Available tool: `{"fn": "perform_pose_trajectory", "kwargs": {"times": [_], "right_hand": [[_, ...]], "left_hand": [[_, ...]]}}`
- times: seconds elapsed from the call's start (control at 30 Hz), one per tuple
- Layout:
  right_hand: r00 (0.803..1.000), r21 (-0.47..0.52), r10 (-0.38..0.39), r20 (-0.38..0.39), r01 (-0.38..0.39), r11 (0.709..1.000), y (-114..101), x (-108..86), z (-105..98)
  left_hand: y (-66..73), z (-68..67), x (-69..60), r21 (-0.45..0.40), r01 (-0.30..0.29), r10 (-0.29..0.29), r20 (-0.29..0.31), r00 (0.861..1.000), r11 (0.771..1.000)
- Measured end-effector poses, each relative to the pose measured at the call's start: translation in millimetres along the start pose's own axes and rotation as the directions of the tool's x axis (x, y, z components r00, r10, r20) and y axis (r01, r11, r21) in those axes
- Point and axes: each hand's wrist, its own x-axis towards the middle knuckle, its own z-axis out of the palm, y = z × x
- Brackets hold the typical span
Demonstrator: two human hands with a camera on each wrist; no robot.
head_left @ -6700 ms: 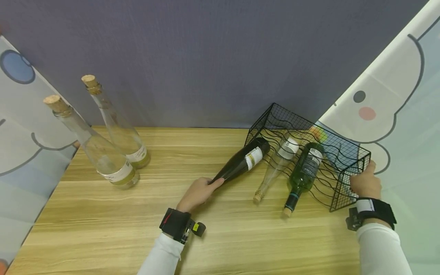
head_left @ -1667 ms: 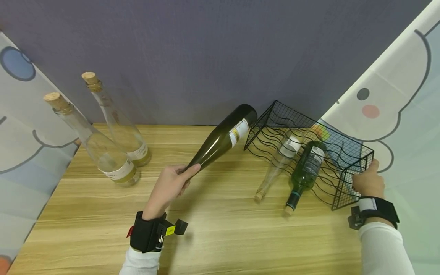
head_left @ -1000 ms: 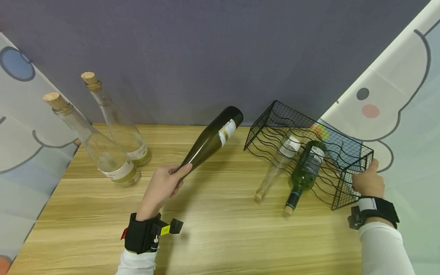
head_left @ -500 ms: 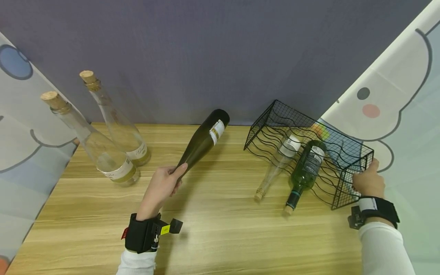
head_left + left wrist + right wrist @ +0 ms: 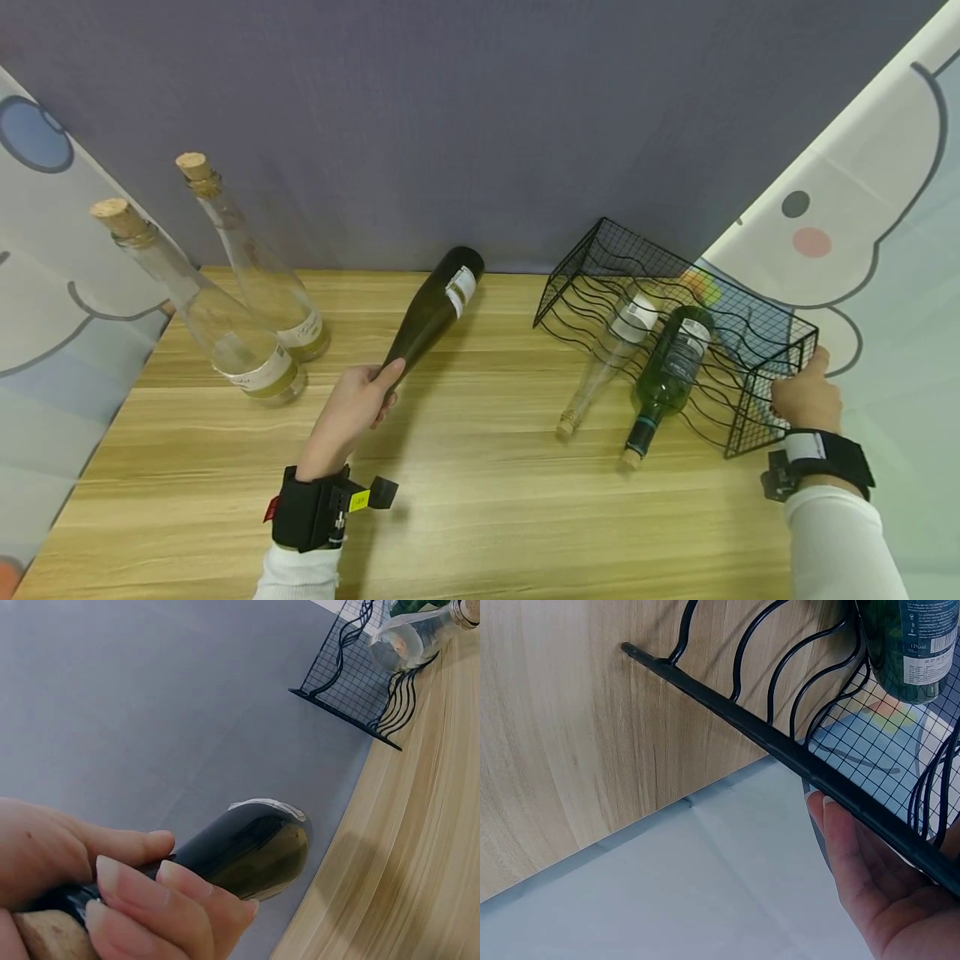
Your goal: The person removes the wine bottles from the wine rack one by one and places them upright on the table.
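My left hand point(image 5: 352, 408) grips the neck of a dark wine bottle point(image 5: 423, 321) with a white label; its base points away towards the back wall. In the left wrist view the fingers curl round the neck, a cork end shows beneath them, and the bottle's base is held off the table. My right hand point(image 5: 808, 400) holds the right end of a black wire wine rack point(image 5: 772, 364); in the right wrist view its fingers lie behind the end bar. On the rack lie a clear corked bottle point(image 5: 609, 354) and a green corked bottle point(image 5: 667, 375), necks towards me.
Two tall clear corked bottles point(image 5: 243, 358) point(image 5: 281, 300) stand upright on the left of the wooden table point(image 5: 480, 517), each with a little yellowish colour at its base. A grey-purple wall point(image 5: 420, 125) runs along the back; a printed cartoon sheet point(image 5: 892, 417) borders the right.
The dark bottle's base was at the rack's left end; my left hand has drawn it away to the left. Lately the base has swung further left. The right hand stays on the rack.
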Motion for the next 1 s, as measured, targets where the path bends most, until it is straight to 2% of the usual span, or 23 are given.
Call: {"fn": "perform_pose_trajectory", "kwargs": {"times": [0.7,1.0], "right_hand": [[1.0,-0.007,-0.011,-0.012,0.011,1.0,-0.4,-1.6,0.7],[1.0,-0.01,-0.005,-0.013,0.005,1.0,-1.3,-2.0,1.6]], "left_hand": [[1.1,-1.3,3.4,0.046,0.04,-0.04,0.006,0.999,0.998],[-1.6,-2.9,6.4,0.053,0.031,-0.032,0.005,0.999,0.998]]}}
